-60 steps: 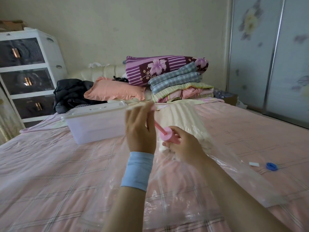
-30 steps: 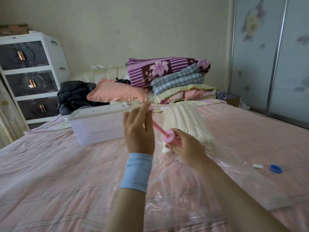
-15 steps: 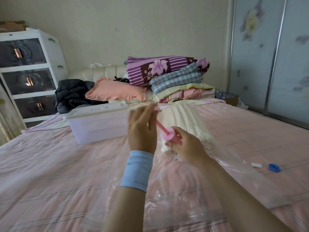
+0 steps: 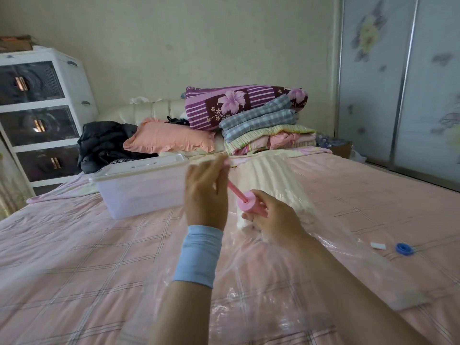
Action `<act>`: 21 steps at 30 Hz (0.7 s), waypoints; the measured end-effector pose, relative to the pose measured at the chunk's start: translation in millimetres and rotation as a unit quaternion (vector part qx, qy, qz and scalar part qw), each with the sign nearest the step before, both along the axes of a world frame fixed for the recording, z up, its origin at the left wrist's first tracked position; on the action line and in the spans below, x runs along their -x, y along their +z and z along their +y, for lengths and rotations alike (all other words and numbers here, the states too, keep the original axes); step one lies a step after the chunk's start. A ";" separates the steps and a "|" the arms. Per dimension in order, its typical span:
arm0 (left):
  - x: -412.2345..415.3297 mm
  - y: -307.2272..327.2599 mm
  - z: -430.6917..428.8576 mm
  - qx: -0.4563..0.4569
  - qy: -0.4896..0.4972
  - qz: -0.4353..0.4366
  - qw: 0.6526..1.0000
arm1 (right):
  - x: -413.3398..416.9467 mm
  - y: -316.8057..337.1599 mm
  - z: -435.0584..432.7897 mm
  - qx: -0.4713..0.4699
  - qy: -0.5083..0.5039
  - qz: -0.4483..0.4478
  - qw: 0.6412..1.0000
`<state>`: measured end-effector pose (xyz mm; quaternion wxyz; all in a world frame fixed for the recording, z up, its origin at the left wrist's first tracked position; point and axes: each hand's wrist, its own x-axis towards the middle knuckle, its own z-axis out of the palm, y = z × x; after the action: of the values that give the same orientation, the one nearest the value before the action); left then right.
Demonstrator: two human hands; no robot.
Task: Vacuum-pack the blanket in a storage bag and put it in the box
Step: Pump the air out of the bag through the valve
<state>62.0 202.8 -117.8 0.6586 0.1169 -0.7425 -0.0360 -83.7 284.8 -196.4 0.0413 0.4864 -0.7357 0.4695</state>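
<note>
A cream folded blanket (image 4: 273, 185) lies inside a clear plastic storage bag (image 4: 286, 275) spread over the pink bed. A pink hand pump (image 4: 251, 204) stands on the bag in front of the blanket. My right hand (image 4: 271, 217) grips the pump's barrel. My left hand (image 4: 206, 192), with a light blue wristband, holds the top of the pump's thin pink rod, which is drawn out upward. A translucent plastic box (image 4: 142, 185) with its lid on sits to the left of the blanket.
A blue valve cap (image 4: 403, 249) and a small white clip (image 4: 377, 245) lie on the bed at right. Folded quilts (image 4: 249, 115), a pink pillow (image 4: 169, 138) and dark clothes (image 4: 104, 140) are piled at the headboard. A white drawer unit (image 4: 42, 115) stands left, sliding wardrobe doors (image 4: 403, 80) right.
My left hand shifts slightly up and down with the pump rod between frames while my right hand stays on the barrel. The view sways a little.
</note>
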 end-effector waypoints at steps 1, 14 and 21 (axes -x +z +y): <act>4.9 -15.5 1.6 -0.019 -0.006 -0.065 0.998 | -0.9 0.5 -0.8 -0.001 0.001 0.002 1.000; 0.5 8.7 2.3 0.008 0.031 0.010 0.999 | -1.2 -0.1 1.9 0.000 -0.005 0.005 1.000; 5.1 -16.1 -4.0 -0.045 -0.010 -0.152 0.987 | -5.7 0.9 -3.2 -0.004 -0.002 0.012 1.000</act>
<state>56.9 198.8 -133.9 0.5320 0.1433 -0.8326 -0.0573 -78.0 281.6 -195.5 0.0493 0.4904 -0.7383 0.4605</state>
